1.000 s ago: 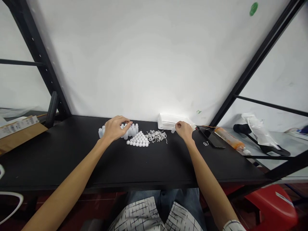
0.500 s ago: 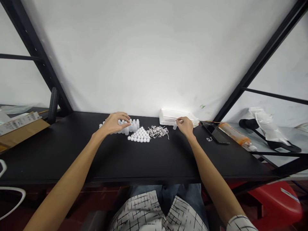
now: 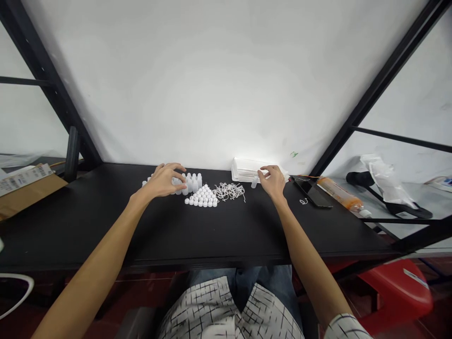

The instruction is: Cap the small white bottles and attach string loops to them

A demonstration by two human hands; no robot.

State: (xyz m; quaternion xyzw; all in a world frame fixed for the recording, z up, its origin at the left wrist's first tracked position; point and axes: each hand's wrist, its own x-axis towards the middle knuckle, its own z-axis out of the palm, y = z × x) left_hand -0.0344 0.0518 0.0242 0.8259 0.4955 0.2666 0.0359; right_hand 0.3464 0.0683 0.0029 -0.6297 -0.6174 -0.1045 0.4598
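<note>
The left hand [image 3: 162, 181] is partly covering the clustered bottles [image 3: 196, 181], thumb and fingers parted; these are standing near the table's [image 3: 212, 235] back edge, small and cloudy white. White caps [image 3: 203, 199] are forming a triangle; white cords [image 3: 229, 190] are lying tangled. Rightward, one translucent bottle [image 3: 254, 182] is leaning slightly beside the half-curled right hand [image 3: 273, 180]; whether it is gripping, I cannot tell.

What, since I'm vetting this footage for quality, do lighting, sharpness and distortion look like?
Head view: light is brightest low on the plain white wall, dim beneath the flat black tabletop; head view: straight black posts lean outward, probably wide-angle stretch; head view: small white round caps are distinguishable, though fine detail is soft.
</note>
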